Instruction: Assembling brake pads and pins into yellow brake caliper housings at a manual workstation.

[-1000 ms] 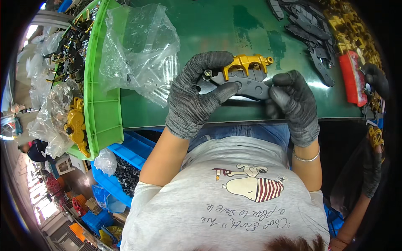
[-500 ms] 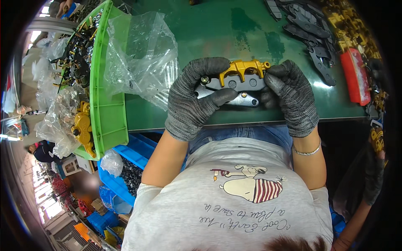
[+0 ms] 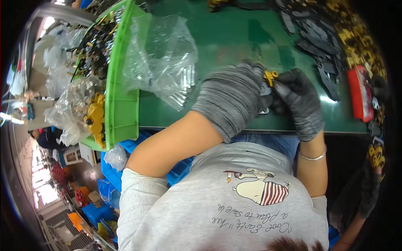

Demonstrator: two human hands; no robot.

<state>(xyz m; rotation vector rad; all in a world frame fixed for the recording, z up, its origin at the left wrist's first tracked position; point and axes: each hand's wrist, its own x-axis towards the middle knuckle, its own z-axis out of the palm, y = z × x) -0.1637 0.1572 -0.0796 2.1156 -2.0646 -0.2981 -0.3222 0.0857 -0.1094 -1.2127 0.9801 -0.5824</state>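
Observation:
A gold brake caliper (image 3: 270, 77) with grey pads and a silver bracket is held just above the table's near edge. My left hand (image 3: 231, 95), in a grey knit glove, wraps over its left and middle part, and its back hides most of the caliper. The gloved fingers of my right hand (image 3: 298, 99) are bent around the right end, thumb near the gold tip. Only that gold end and slivers of grey and silver metal show between the hands.
Left on the green table (image 3: 226, 25) lie a clear plastic bag (image 3: 163, 54) and a green crate (image 3: 121, 92) of metal parts. Grey brake pads (image 3: 318, 42), gold calipers (image 3: 356, 33) and a red-and-white packet (image 3: 359, 94) lie right. Another person's gloved hand (image 3: 370, 190) is at far right.
My left hand has swung rightward and turned over the caliper, covering what was visible before. My right hand stays at its right end. The whole view has shifted slightly.

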